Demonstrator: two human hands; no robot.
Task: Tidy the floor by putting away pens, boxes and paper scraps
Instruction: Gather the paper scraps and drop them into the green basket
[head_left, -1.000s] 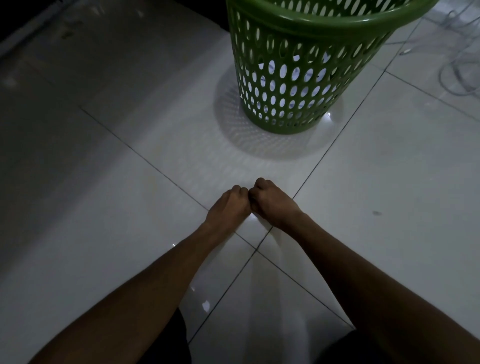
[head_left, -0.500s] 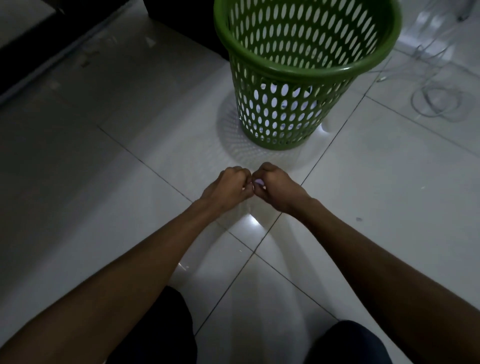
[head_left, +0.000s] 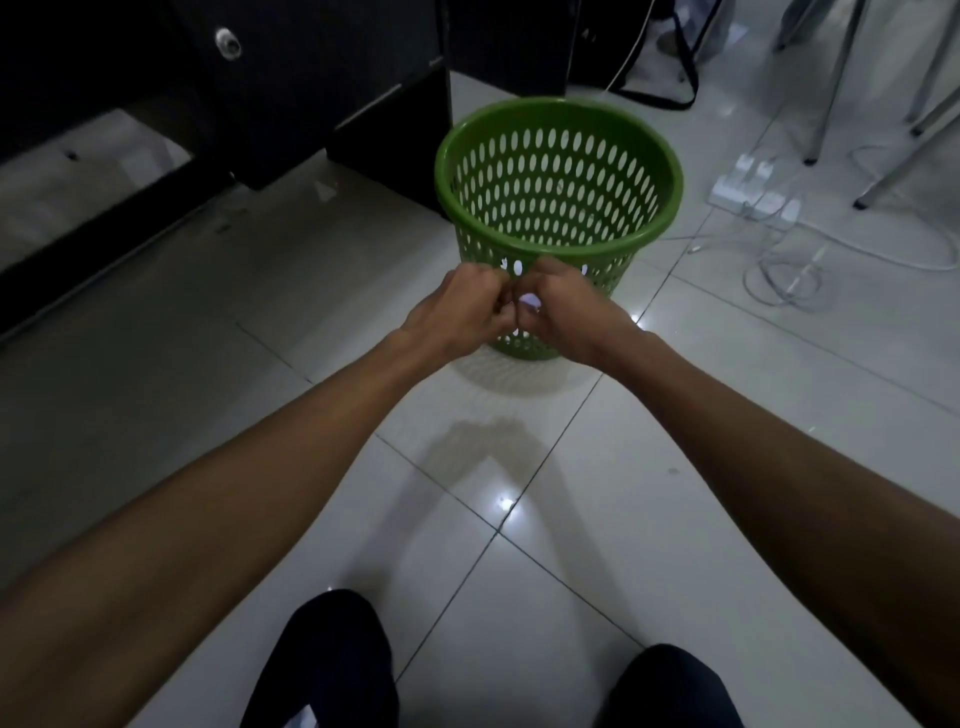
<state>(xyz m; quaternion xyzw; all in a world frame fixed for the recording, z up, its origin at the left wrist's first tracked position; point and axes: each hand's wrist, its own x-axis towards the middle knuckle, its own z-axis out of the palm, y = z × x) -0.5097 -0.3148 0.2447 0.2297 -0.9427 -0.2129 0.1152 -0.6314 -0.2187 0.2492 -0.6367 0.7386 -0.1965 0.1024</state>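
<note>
A green perforated waste basket (head_left: 558, 119) stands on the white tiled floor ahead of me. My left hand (head_left: 457, 306) and my right hand (head_left: 563, 312) meet just in front of its near wall, fingers curled and knuckles touching. A small white paper scrap (head_left: 529, 300) shows between the fingertips; both hands seem to pinch it. Most of the scrap is hidden by the fingers. The basket's inside looks empty from here.
Dark furniture (head_left: 311, 78) stands at the back left. A white power strip (head_left: 756, 187) and loose white cables (head_left: 789, 275) lie on the floor to the right of the basket. Metal chair legs (head_left: 831, 78) rise at the far right. My knees show at the bottom.
Both hands, still together, have risen from the floor tile up to the basket's near wall. My view has tilted up, so the whole basket and the furniture behind it show.
</note>
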